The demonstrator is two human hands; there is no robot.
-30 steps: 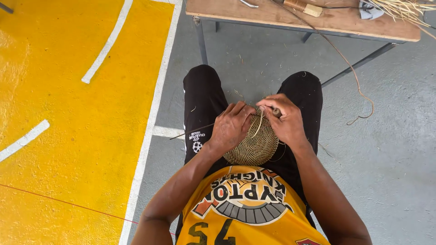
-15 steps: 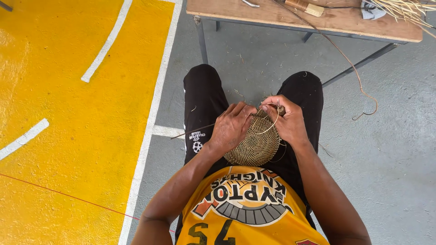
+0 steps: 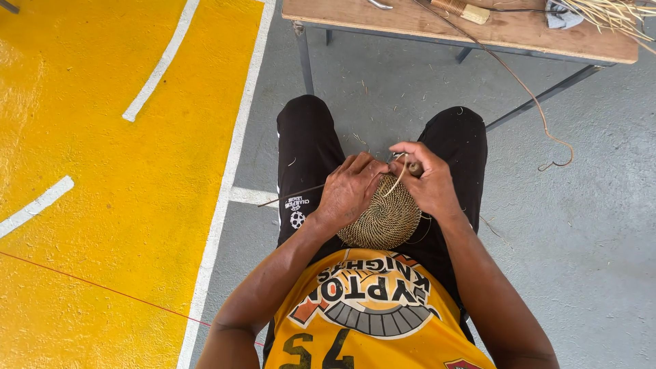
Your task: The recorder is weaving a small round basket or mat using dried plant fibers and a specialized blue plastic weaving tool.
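Coiled woven disc [image 3: 386, 219] on lap, frame centre. Left hand [image 3: 350, 191] clamps rim at 10 o'clock; right hand [image 3: 429, 181] pinches pale strand [image 3: 396, 179] at 1 o'clock. Risk: strand snaps if overpulled, coil loosens.

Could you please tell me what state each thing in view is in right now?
Woven disc: resting on the lap, coiled, unfinished at the top edge.
Left hand: pressed on the disc's left edge.
Right hand: gripping the disc's top edge, pinching a pale strand.
Long fibre: trailing loose from the table to the floor.
Straw bundle: lying on the table.
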